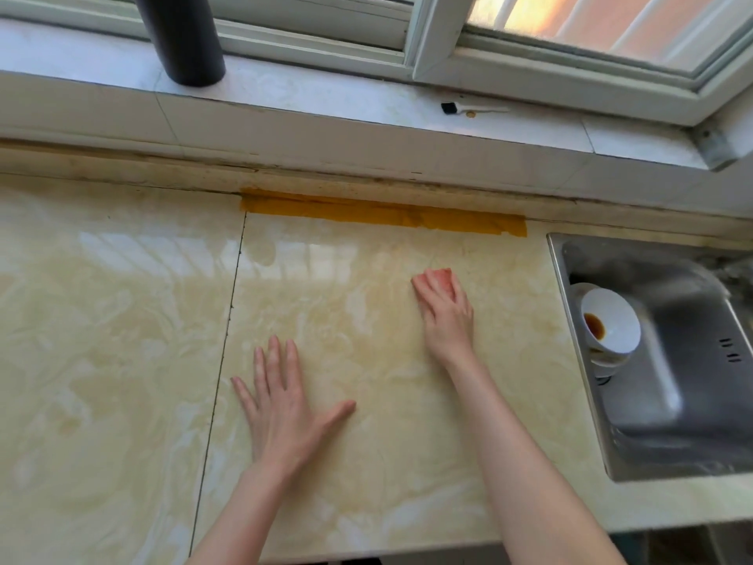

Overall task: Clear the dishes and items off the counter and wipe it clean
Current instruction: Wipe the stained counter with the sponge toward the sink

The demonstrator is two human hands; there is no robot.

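STAGE: wiping | DONE: bowls [611, 326] stacked in sink [692, 381], right of right hand [446, 316] | RIGHT: grips pink sponge [442, 279] on worktop [122, 340] | LEFT: left hand [285, 413] flat, fingers spread | TO DO: probably more wiping

My left hand [285, 405] flat on the worktop [102, 340] near its front edge, fingers spread, my right hand [446, 311] pressing a pink cloth [442, 279] toward the sink-side edge, white bowls [611, 326] stacked in the sink [684, 401], yellow tape [383, 214] along the back edge.
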